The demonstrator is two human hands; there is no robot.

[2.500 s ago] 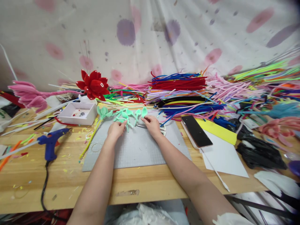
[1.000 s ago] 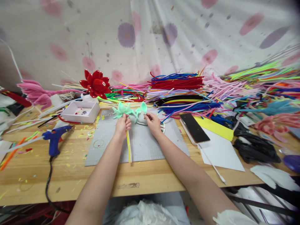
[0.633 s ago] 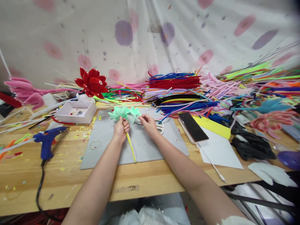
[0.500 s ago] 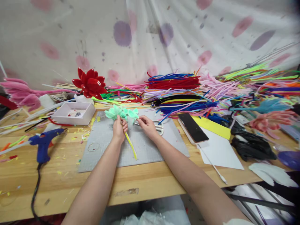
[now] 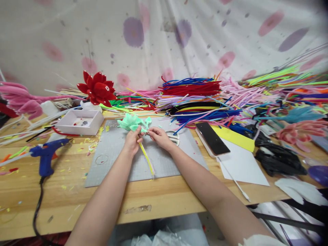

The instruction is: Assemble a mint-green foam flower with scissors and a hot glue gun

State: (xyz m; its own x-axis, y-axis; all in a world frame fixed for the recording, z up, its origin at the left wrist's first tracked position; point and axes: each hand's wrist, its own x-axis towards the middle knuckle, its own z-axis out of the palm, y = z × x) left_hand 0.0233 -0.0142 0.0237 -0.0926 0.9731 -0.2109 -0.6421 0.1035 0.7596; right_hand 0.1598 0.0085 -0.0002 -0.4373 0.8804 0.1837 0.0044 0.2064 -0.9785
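Note:
My left hand (image 5: 132, 141) is closed around the base of a mint-green pipe-cleaner flower (image 5: 127, 121), whose petals spread out above the fingers. Its yellow and pale stem (image 5: 147, 158) slants down toward me below that hand. Close beside it, my right hand (image 5: 160, 138) pinches the lower end of a small mint-green petal piece (image 5: 148, 121), and the fingertips of both hands almost meet there. Scissors with white handles (image 5: 174, 137) lie just behind my right hand, partly covered by it. Under both hands is a grey cutting mat (image 5: 107, 164).
A blue glue gun (image 5: 47, 159) rests at the left, its cord hanging near the table edge. Behind it are a white box (image 5: 96, 123) and a red flower (image 5: 98, 88). Pipe-cleaner bundles (image 5: 192, 89) line the back. A phone (image 5: 212, 138) and white paper (image 5: 247, 167) lie right.
The small mint-green petals in my right hand have come in closer to the flower and tilted upright. My hands have drawn together, and the stem has shifted slightly right.

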